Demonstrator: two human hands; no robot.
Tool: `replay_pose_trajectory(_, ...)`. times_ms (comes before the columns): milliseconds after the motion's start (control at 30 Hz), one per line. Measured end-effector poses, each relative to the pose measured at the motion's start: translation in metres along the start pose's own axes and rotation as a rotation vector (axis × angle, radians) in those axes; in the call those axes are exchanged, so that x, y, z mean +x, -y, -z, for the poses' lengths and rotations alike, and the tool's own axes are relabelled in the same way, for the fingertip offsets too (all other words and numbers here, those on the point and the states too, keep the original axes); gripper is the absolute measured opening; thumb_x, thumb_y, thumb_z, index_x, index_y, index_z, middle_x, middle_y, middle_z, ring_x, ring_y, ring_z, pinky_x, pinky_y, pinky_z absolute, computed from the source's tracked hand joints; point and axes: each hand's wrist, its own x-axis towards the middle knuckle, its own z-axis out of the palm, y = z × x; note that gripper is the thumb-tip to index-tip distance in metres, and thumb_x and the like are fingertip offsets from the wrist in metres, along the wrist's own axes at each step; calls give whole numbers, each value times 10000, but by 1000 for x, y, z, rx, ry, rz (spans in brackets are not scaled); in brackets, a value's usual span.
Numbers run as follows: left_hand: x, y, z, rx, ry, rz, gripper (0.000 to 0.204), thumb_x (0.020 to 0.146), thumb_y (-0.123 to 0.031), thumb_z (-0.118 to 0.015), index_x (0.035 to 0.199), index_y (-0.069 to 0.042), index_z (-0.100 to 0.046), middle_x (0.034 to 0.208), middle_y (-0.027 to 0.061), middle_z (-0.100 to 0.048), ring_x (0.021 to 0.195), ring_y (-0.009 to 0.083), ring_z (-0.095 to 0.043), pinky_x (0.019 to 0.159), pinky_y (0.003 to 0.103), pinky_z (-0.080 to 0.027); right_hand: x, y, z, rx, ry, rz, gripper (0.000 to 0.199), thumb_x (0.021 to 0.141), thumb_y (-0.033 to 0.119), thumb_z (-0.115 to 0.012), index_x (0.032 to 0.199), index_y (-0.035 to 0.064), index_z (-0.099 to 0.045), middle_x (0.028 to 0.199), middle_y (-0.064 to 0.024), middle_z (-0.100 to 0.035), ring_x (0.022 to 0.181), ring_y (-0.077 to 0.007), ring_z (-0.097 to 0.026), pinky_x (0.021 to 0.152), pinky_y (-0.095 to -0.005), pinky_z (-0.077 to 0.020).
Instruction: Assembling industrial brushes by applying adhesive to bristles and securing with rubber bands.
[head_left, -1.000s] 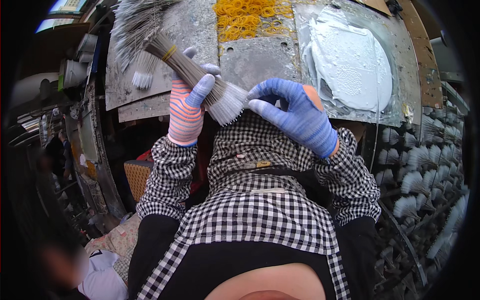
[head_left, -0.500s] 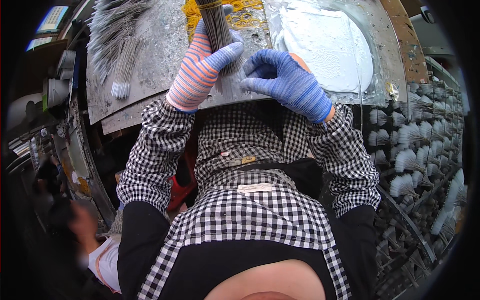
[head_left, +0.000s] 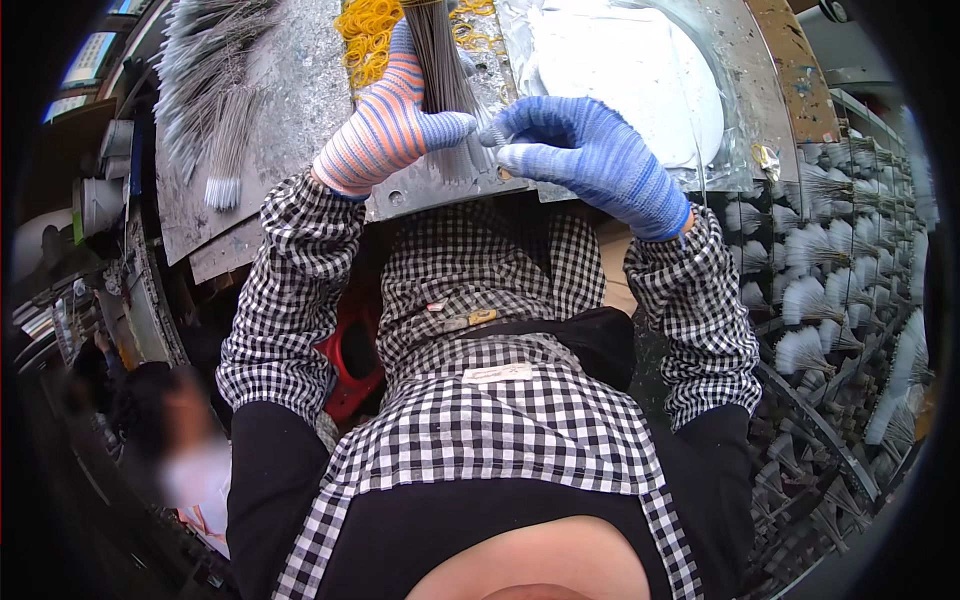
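In the head view, my left hand [head_left: 390,125], in an orange-and-blue striped knit glove, is clamped around a thick bundle of thin grey stems with whitish tips [head_left: 437,65]. My thumb lies across the front of it. The bundle runs down from the top edge of the view, its upper end cut off, and its pale tips fan out slightly toward my body, over the near part of a flat grey metal plate [head_left: 408,201] with round holes. I cannot tell whether the tips touch the plate.

My right hand [head_left: 590,150], in a mottled blue knit glove, is just beside those tips, thumb and forefinger bent toward each other. I cannot tell whether the two fingertips meet or pinch any stems.

Beyond my left hand lies a loose heap of yellow rubber bands [head_left: 370,42]. Farther left, on the stained grey tabletop [head_left: 305,85], I have a large spread pile of white-tipped grey stems [head_left: 200,75], with a smaller, neater bunch of such stems [head_left: 230,150] beside it, tips toward me. Past my right hand a broad, rounded slab of white paste [head_left: 630,85] lies on a clear plastic sheet [head_left: 735,120].

Off to my right, rows of white fan-shaped tufts [head_left: 812,250] fill a dark rack. I wear a black-and-white checked apron [head_left: 500,430] and matching sleeves [head_left: 290,275]. At lower left is another person in a white top [head_left: 203,475], blurred.
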Motion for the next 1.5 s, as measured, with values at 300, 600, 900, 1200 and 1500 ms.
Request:
replay_pose_trajectory(300, 12, -6, -13, 68, -18, -36, 1193, 768, -272, -885, 1658, -166, -97, 1483, 47, -427, 1348, 203, -428, 1159, 359, -343, 7, -6, -6, -550, -223, 142, 341, 888, 348, -781, 1065, 56, -784, 882, -105, -787, 796, -205, -769, 781, -328, -607)
replay_pose_trajectory(600, 29, -6, -28, -22, 13, -73, 1071, 784, -34, -661, 1672, -157, -76, 1533, 70, -395, 1397, 219, -399, 1183, 348, -328, 8, -5, 2, -626, -246, 94, 390, 863, 346, -846, 1041, 9, -764, 868, -109, -780, 805, -165, -767, 790, -294, -614)
replay_pose_trajectory(900, 49, -20, -45, 73, -8, -15, 985, 778, -21, -643, 1636, -149, -177, 1233, 52, -519, 1099, 172, -534, 992, 325, -479, 15, -22, 19, -479, -268, 7, 386, 888, 288, -835, 1089, -15, -706, 974, -91, -754, 916, -134, -730, 857, -288, -605)
replay_pose_trajectory(1200, 110, -17, -88, 259, 114, -345, 499, 878, -81, -768, 1329, -40, -559, 1128, 71, -623, 1036, 161, -602, 915, 339, -530, -4, -49, 80, -569, -435, 106, 409, 863, 379, -829, 1110, 58, -768, 914, -89, -790, 867, -161, -762, 853, -307, -591)
replay_pose_trajectory(1500, 139, 1, -106, 956, 65, -1016, 338, 738, -191, -807, 1059, -210, -705, 914, 9, -645, 960, 260, -620, 872, 424, -479, -10, -99, 106, -740, -404, -218, 479, 970, 463, -715, 1233, 62, -718, 1144, -93, -754, 1070, -202, -694, 959, -336, -541)
